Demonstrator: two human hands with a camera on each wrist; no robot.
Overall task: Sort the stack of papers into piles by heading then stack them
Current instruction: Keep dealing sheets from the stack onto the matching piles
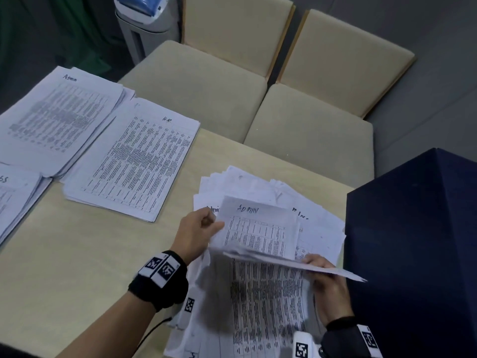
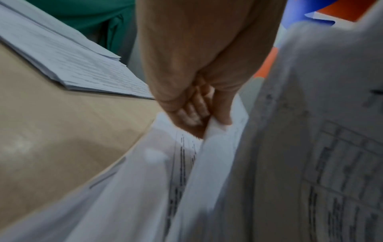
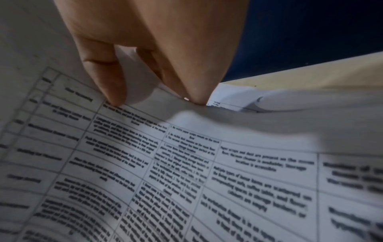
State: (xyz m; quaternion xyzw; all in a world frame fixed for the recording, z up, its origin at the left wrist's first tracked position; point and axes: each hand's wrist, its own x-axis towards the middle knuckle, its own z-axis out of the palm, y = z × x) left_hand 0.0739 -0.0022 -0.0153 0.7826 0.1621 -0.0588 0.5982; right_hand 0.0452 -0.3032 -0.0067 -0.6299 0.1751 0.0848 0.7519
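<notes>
A light wooden tabletop (image 1: 77, 254) fills the lower left of the head view. Past its far edge, at upper centre and upper right, stand two beige cushioned chairs (image 1: 196, 81) (image 1: 322, 125) side by side. A large dark navy box (image 1: 418, 228) occupies the right edge. A white and blue machine (image 1: 144, 16) sits at top centre-left, green fabric (image 1: 51, 32) beside it at upper left.

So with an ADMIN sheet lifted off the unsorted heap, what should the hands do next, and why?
Probably carry the ADMIN sheet to the Admin pile at the far left. Both the left hand and right hand grip lifted paper, its heading reads ADMIN, and that pile's top page carries the same heading, unlike the H.R pile beside it.
</notes>
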